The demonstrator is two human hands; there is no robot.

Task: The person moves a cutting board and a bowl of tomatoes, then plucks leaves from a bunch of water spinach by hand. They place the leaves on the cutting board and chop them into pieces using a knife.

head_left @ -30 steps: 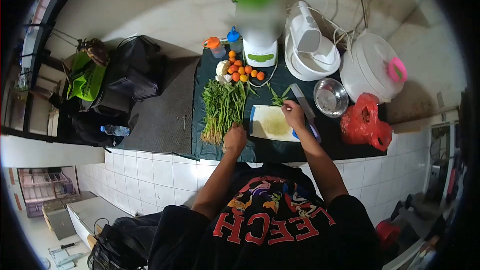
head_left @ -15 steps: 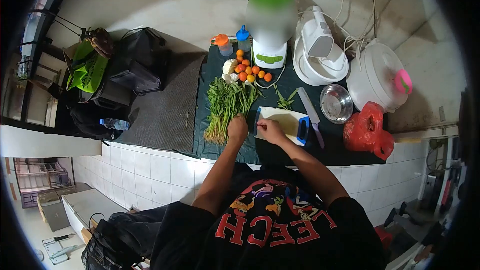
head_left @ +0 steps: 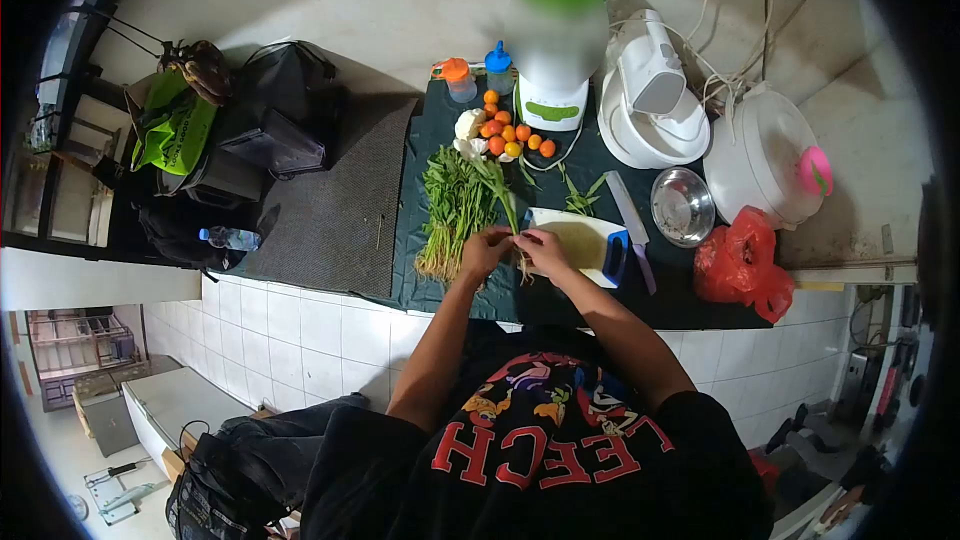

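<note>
Between the fingertips of my left hand [head_left: 485, 251] and my right hand [head_left: 543, 251] is a stalk of leafy greens [head_left: 503, 202]. Its leaves point away from me and its pale roots hang below the fingers. Both hands are closed on it, nearly touching each other. A large bunch of the same greens [head_left: 455, 215] lies just left of my left hand. Under and beside my right hand is a white cutting board [head_left: 582, 240] with blue ends. A knife [head_left: 627, 210] with a purple handle lies to the right of the board.
Tomatoes [head_left: 509, 134], cauliflower [head_left: 469, 124] and a blender [head_left: 552, 70] stand behind the greens. To the right are a metal bowl [head_left: 683, 207], a red plastic bag [head_left: 744, 265], a mixer [head_left: 655, 85] and a white container [head_left: 765, 155]. A water bottle [head_left: 230, 239] lies left.
My hands have come together, and a stalk of greens is now lifted between them, off the bunch. The camera view has shifted slightly.
</note>
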